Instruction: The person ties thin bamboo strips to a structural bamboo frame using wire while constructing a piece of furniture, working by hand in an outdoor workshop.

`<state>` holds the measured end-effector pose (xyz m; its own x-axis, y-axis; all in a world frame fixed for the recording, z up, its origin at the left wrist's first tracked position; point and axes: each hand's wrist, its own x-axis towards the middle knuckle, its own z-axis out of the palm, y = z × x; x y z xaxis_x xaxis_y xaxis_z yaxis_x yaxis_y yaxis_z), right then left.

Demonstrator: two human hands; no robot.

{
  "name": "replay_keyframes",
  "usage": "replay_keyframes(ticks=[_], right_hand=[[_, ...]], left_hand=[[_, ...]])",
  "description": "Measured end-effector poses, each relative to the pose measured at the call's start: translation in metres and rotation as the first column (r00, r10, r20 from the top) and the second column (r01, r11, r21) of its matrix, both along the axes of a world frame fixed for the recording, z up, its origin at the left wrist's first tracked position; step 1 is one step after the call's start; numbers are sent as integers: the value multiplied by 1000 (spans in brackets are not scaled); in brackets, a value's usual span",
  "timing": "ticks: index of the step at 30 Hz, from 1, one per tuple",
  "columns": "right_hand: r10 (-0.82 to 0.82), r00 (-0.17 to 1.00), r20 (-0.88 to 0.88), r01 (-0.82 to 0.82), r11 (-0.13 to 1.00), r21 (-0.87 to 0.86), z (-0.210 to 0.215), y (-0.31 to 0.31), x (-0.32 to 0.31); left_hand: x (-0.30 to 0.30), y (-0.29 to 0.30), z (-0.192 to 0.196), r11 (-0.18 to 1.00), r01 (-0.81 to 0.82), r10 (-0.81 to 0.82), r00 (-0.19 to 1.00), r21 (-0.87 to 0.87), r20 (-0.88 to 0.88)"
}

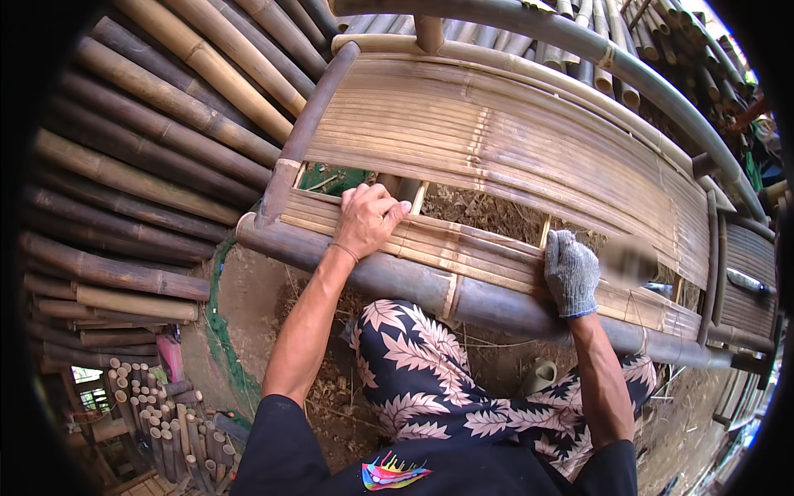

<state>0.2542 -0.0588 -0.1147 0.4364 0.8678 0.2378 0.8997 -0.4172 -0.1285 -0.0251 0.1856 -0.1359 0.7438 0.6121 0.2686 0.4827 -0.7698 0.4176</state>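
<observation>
Near slat strip, split bamboo: lies beneath both hands, long axis running left to right along the dark front rail, a gap parting it from the far slat panel. Left hand, bare, nearer the strip's left end: fingers curled, gripping its far edge. Right hand, gloved, farther right: closed fist, contents not discernible.

The bare left hand curls over the near strips of a bamboo bench. The right hand wears a gray glove and is bunched up on those strips too. Dirt shows between them and the far strips. A fat, dark pole makes the near edge. Long bamboo sticks lie at the left.
</observation>
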Motion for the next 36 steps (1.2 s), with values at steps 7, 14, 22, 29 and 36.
replay_keyframes(ticks=[7, 14, 22, 29, 36], right_hand=[[364, 692, -623, 62, 831, 554, 86, -22, -3], [66, 919, -388, 264, 626, 734, 207, -68, 30], [20, 1000, -7, -21, 967, -253, 70, 38, 6], [494, 734, -466, -662, 674, -327, -90, 193, -33], [401, 664, -631, -571, 817, -81, -27, 174, -67]], left_hand=[[0, 0, -3, 999, -33, 32, 993, -7, -111], [22, -33, 20, 1000, 0, -1, 989, -10, -147], [30, 38, 33, 823, -187, -112, 872, -537, -476], [80, 49, 20, 749, 101, -419, 837, -655, -351], [30, 54, 21, 806, -133, -125, 914, -576, -387]])
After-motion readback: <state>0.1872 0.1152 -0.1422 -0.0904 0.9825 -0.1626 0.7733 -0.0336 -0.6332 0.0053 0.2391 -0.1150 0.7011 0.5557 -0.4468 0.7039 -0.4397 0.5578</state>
